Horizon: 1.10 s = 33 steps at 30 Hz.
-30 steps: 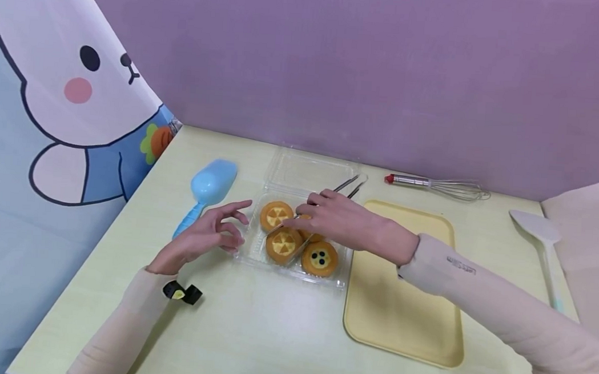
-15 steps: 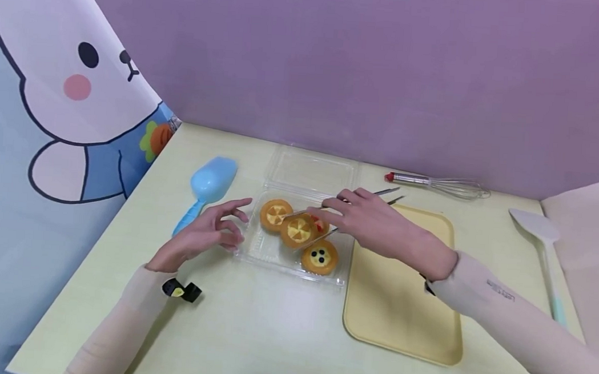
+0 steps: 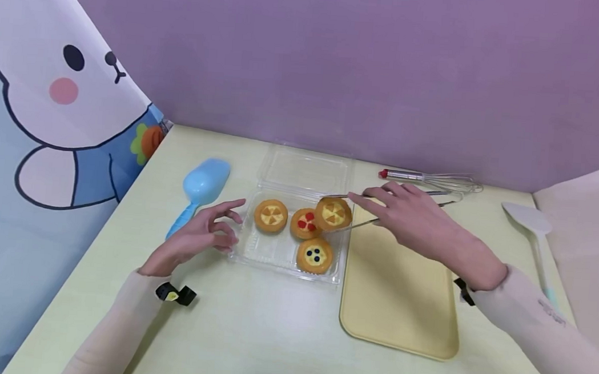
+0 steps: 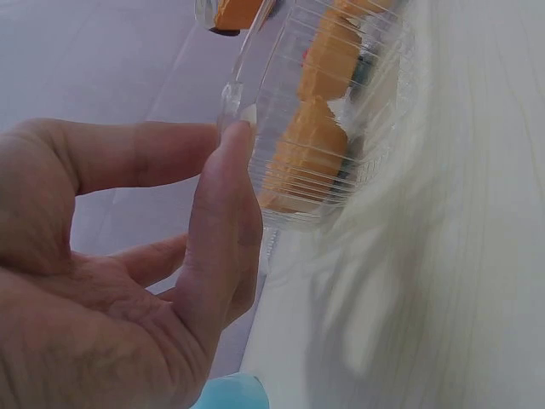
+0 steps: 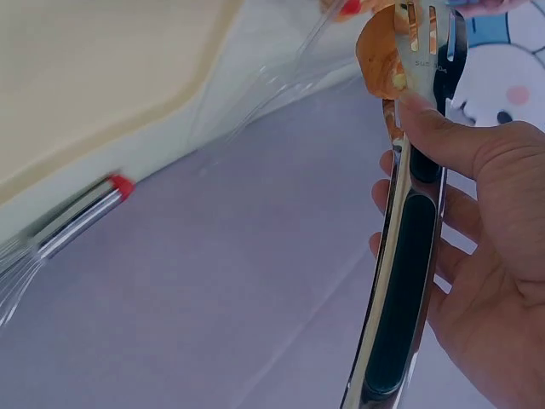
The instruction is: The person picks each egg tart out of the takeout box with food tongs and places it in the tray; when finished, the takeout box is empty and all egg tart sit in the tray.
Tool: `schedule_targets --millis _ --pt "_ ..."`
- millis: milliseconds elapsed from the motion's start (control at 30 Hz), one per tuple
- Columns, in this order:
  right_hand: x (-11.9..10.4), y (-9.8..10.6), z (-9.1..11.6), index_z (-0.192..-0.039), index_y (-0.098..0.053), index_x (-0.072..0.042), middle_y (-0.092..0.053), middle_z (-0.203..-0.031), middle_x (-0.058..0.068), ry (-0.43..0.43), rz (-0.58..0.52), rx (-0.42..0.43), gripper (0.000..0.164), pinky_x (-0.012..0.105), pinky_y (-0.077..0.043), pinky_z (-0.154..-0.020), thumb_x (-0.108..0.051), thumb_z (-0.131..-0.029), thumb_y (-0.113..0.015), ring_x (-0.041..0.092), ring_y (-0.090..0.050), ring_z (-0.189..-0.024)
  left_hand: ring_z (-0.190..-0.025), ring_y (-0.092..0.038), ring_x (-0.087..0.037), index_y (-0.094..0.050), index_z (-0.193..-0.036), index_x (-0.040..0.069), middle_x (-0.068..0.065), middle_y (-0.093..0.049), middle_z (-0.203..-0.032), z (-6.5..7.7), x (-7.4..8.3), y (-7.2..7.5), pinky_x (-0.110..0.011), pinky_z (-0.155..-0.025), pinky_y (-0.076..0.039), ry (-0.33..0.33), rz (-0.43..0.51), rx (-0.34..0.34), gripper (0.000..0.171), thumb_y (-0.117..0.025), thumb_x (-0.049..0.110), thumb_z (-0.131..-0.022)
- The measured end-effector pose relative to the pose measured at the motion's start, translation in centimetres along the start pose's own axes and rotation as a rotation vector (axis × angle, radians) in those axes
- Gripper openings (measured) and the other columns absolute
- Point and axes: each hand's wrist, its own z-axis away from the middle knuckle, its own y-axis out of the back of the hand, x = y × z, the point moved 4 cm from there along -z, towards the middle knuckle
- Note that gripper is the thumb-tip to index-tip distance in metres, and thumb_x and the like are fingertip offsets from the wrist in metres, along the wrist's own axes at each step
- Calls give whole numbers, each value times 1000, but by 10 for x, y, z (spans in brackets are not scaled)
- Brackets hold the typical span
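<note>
My left hand (image 3: 193, 239) is at the left side of a clear hinged plastic box (image 3: 270, 252); in the left wrist view its thumb and a finger (image 4: 226, 196) pinch the rim. Metal tongs with dark grips (image 5: 404, 290) are held in my right hand (image 3: 416, 220), its thumb along one arm. Between the tong ends is an orange-wedge tart (image 3: 333, 213), raised over the box's right side. Inside the box lie another orange-wedge tart (image 3: 271, 215), a red-topped tart (image 3: 305, 224) and a tart with dark berries (image 3: 315, 255).
A yellow tray (image 3: 400, 307) lies right of the box, partly under my right hand. A whisk (image 3: 403, 175) is behind it, and a pale spatula (image 3: 529, 218) at the far right. Left of the box lies a blue scoop (image 3: 206, 182). A purple backdrop (image 3: 307, 67) rises behind the table.
The tongs have lifted the orange-wedge tart off its spot and carried it right and back, uncovering the red-topped tart. My left hand has stayed at the box; the head view shifted slightly.
</note>
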Motion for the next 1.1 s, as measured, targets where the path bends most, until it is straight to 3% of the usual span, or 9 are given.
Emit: schedule_targets --millis 267,600,800,1100 --pt "31 -3 31 -148 -58 -17 -69 -130 9 -93 -40 57 62 56 -57 -92 -16 -89 -79 37 -63 -119 -90 -68 -13 -26 -165 9 -30 -43 -140 1 1 1 -34 -76 -66 3 12 1 84 -64 -6 -91" --pt "55 -27 62 -150 -56 -14 -70 -128 11 -189 -104 25 68 62 -55 -88 -13 -87 -81 39 -63 -117 -88 -68 -13 -27 -165 9 -28 -45 -137 1 2 0 -33 -74 -66 -4 22 7 85 -65 -6 -91" --pt "58 -39 70 -151 -54 -13 -70 -128 13 -210 -129 -22 67 61 -57 -78 -14 -89 -79 38 -64 -114 -88 -68 -13 -28 -165 9 -28 -45 -137 2 1 0 -33 -75 -66 4 23 11 84 -66 -5 -91" --pt "58 -53 70 -151 -54 -12 -70 -128 13 -222 -147 -48 67 59 -58 -79 -14 -89 -80 38 -66 -110 -88 -68 -14 -28 -165 10 -29 -44 -139 3 2 0 -32 -75 -66 3 28 15 84 -66 -5 -91"
